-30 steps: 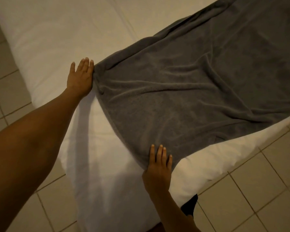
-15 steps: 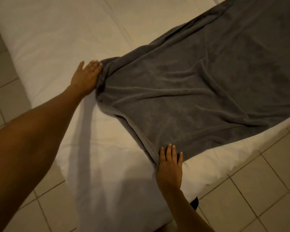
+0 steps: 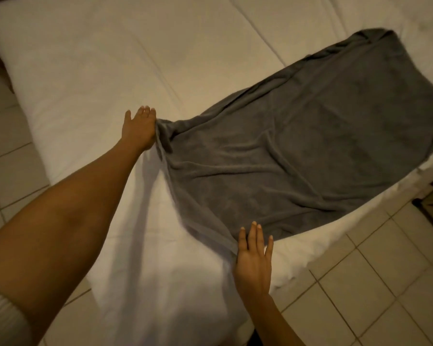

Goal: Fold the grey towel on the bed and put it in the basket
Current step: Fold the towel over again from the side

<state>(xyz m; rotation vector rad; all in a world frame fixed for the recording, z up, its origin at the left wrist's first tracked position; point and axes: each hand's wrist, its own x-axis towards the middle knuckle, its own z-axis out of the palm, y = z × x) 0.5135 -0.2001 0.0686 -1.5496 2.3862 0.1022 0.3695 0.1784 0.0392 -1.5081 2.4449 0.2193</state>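
The left hand (image 3: 139,128) is pinching the towel (image 3: 298,158) at its far near-end corner and the right hand (image 3: 254,255) is gripping the closer corner, probably readying that short edge for a fold; the towel is lying spread across the bed (image 3: 110,58), basket not visible

Grey towel (image 3: 298,156) lies spread lengthwise on the white bed (image 3: 98,71) (surface wrinkled, near corners bunched), unfolded.
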